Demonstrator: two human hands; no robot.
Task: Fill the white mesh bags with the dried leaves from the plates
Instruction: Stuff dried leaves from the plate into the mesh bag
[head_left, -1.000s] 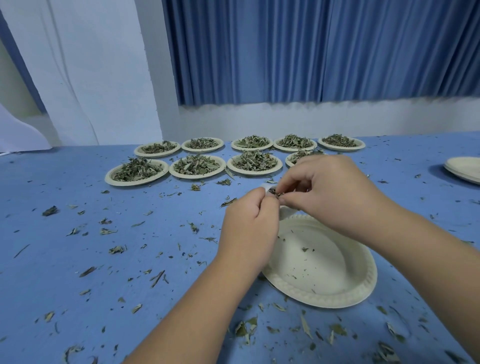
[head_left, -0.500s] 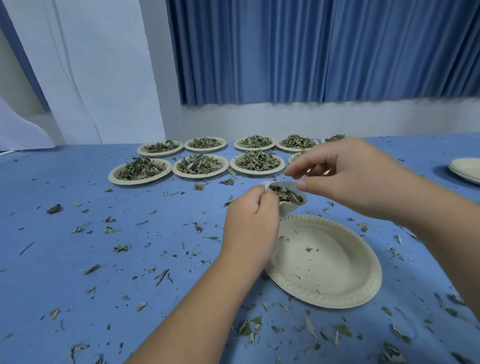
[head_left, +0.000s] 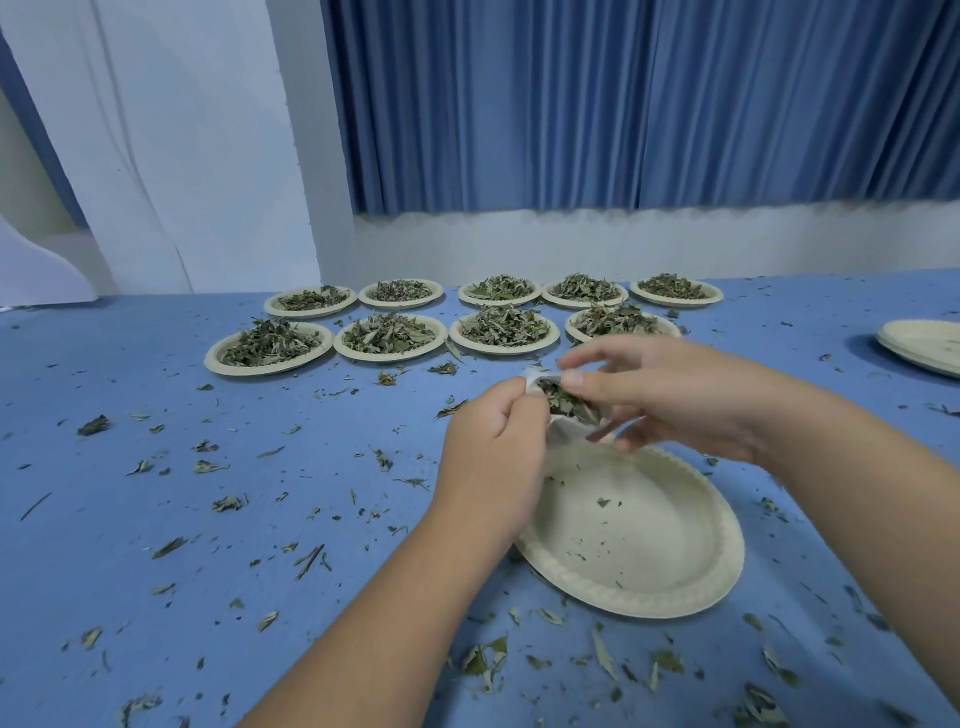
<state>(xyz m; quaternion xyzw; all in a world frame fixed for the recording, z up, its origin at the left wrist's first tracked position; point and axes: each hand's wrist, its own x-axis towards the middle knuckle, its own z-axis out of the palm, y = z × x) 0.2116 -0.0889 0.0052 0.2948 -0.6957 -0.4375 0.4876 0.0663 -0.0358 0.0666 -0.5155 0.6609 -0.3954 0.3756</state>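
Bulging with dried leaves (head_left: 569, 404), the white mesh bag (head_left: 562, 434) is pinched by the left hand (head_left: 493, 452) and the right hand (head_left: 670, 400) over the plate (head_left: 675, 525) at the frame's middle.

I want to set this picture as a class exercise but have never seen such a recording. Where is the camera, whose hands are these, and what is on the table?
No machine here: a person wears one wide-angle camera on the head, looking down at their own hands. The left hand pinches the rim of a small white mesh bag holding dried leaves; the right hand grips its other side. Beneath lies a nearly empty plate. Farther back on the blue table stand nine plates heaped with leaves, in two rows. Leaf scraps lie scattered around.
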